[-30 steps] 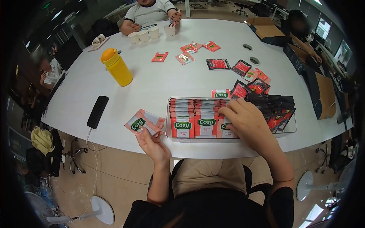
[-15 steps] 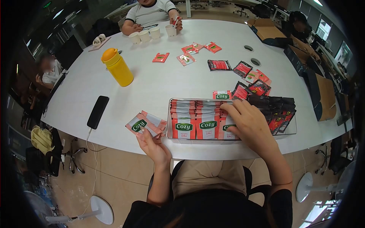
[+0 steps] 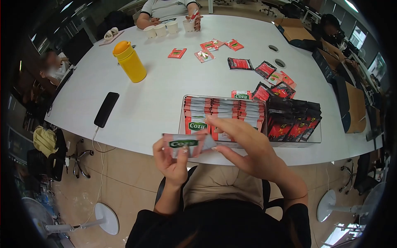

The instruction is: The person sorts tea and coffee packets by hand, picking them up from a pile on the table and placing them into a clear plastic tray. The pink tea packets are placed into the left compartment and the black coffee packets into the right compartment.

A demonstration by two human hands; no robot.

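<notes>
My left hand (image 3: pixel 171 163) grips a few pink-and-white Cozy tea sachets (image 3: pixel 184 143), its thumb pressed on the front one, in front of the tray. The right hand (image 3: pixel 248 144) is beside them, thumb and fingers spread around their right end, with the thumb tip close to a sachet corner. Behind the hands stands a clear tray (image 3: pixel 293 144). Rows of upright Cozy sachets (image 3: pixel 196 125) fill its left part, partly covered by my right hand. Black-and-red packets (image 3: pixel 295 122) are packed on its right.
Loose pink sachets (image 3: pixel 205 56) and black-red packets (image 3: pixel 240 63) lie beyond the tray. A yellow bottle (image 3: pixel 133 66) and a phone (image 3: pixel 106 109) with a cable are on the left. Across the table, another person's hand (image 3: pixel 197 22) is at a paper cup (image 3: pixel 188 26) beside several others.
My right hand has left the tray and come left to the sachets. The left hand has moved right, turning its sachets more level. The view has shifted slightly.
</notes>
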